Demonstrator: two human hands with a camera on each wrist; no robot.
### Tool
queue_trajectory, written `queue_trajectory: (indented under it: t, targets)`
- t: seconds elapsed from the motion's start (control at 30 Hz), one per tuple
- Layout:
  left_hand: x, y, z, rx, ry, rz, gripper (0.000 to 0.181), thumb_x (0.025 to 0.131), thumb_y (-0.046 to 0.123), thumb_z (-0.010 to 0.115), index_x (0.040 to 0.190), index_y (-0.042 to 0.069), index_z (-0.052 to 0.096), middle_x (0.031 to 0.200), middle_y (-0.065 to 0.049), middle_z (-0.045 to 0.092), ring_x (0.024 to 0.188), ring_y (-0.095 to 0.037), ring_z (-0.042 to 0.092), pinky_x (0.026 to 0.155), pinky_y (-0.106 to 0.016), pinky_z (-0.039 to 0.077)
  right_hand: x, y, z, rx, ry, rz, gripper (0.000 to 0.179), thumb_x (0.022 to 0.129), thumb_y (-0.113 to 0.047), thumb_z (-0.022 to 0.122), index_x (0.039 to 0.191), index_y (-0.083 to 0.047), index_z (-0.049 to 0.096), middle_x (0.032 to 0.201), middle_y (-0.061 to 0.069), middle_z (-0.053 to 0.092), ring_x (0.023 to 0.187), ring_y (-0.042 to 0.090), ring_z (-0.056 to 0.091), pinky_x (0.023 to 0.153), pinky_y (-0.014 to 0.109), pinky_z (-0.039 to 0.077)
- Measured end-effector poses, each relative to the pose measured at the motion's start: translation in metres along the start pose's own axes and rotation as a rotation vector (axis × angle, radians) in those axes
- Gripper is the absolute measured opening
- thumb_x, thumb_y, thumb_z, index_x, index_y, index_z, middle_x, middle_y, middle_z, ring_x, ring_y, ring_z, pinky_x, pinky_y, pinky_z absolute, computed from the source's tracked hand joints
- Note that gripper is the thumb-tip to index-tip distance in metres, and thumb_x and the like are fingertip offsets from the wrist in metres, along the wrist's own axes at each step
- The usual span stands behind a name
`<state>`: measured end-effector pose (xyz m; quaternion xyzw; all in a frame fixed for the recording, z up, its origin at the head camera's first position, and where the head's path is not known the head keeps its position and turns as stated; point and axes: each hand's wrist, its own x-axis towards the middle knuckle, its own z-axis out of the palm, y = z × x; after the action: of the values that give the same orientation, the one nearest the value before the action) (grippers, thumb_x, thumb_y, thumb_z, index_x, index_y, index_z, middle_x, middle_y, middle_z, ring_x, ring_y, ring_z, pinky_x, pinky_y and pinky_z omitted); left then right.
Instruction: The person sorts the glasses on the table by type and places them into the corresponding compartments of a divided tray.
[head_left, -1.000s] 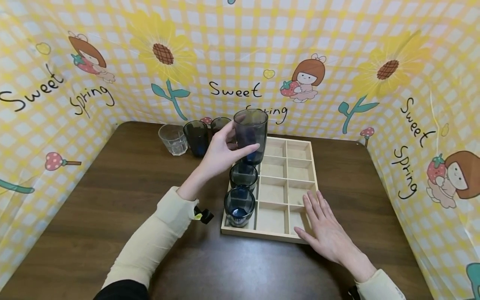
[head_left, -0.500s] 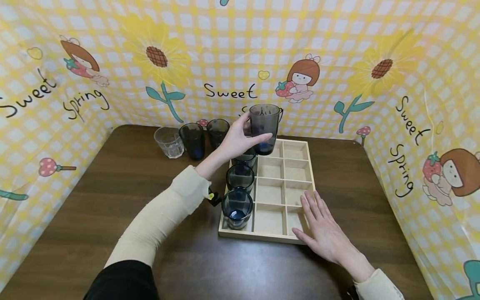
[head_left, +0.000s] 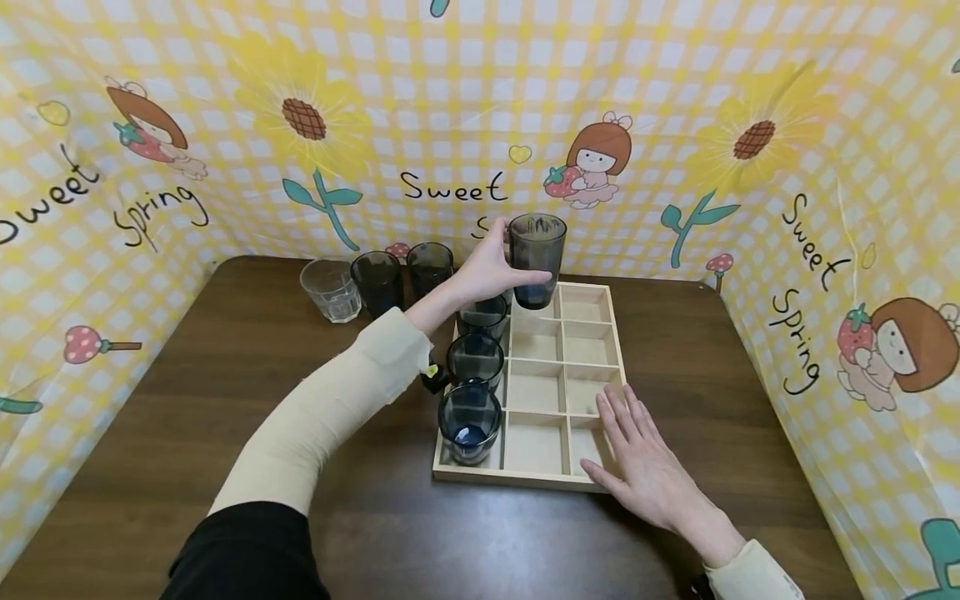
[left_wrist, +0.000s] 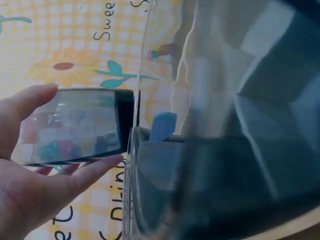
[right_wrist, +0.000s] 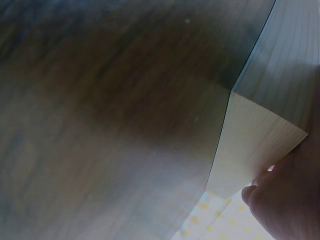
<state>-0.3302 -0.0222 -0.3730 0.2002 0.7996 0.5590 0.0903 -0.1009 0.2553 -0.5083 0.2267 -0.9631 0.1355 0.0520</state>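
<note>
In the head view, my left hand [head_left: 487, 268] holds a dark tinted glass tumbler [head_left: 538, 260] upright over the far end of the wooden divided tray [head_left: 517, 479], above its middle column. Its thumb lies across the tumbler's near side; the left wrist view shows fingers and thumb round the tumbler [left_wrist: 75, 125]. Dark tumblers [head_left: 470, 423] stand in the tray's left column, the farthest part of which is hidden by the hand. My right hand [head_left: 648, 471] rests with fingers spread at the tray's near right corner, and the right wrist view shows it against the wooden tray edge [right_wrist: 270, 115].
Left of the tray's far end stand two dark tumblers [head_left: 377, 283] and a clear glass [head_left: 332, 292] on the brown table [head_left: 225, 375]. A yellow checked cloth [head_left: 450, 108] encloses the table at the back and sides. One dark glass [left_wrist: 225, 175] fills much of the left wrist view.
My left hand has carried the tumbler rightward, from above the tray's left column to above the middle column. My right hand has stayed at the tray's corner.
</note>
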Motion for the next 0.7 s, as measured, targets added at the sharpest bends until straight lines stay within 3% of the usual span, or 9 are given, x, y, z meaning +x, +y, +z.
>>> queue_trajectory:
  t: [0.13,0.43,0.6,0.7]
  targets:
    - [0.009,-0.003,0.002,0.006,-0.014,0.027,0.097,0.092,0.022,0.09,0.167,0.011,0.029,0.163,-0.017,0.047,0.143,-0.034,0.056,0.121,-0.052,0.048,0.0,0.0,0.0,-0.008,0.002,-0.001,0.094,0.106,-0.051,0.066,0.171,0.005,0.027,0.179,0.028,0.028,0.168,0.052,0.018,0.137,0.026,-0.014]
    - [0.015,-0.009,0.009,0.055,-0.03,0.054,0.096,0.088,0.015,0.093,0.161,0.011,0.031,0.149,-0.023,0.058,0.13,-0.035,0.063,0.108,-0.05,0.055,0.0,0.001,0.002,-0.018,0.024,-0.013,0.093,0.106,-0.051,0.066,0.17,0.005,0.029,0.179,0.028,0.029,0.168,0.051,0.019,0.137,0.026,-0.014]
    - [0.017,-0.019,0.015,0.191,0.015,0.147,0.099,0.086,0.019,0.095,0.161,0.004,0.032,0.155,-0.022,0.055,0.135,-0.036,0.061,0.115,-0.052,0.05,0.0,0.001,0.002,-0.017,0.02,-0.005,0.094,0.106,-0.051,0.067,0.17,0.005,0.029,0.179,0.027,0.029,0.169,0.051,0.018,0.137,0.025,-0.015]
    - [0.017,-0.026,0.017,0.24,0.063,0.156,0.098,0.086,0.023,0.096,0.159,0.004,0.034,0.156,-0.023,0.055,0.137,-0.038,0.059,0.116,-0.055,0.049,0.0,0.001,0.002,-0.021,0.022,-0.007,0.094,0.106,-0.052,0.066,0.17,0.005,0.029,0.179,0.027,0.029,0.169,0.05,0.018,0.138,0.027,-0.012]
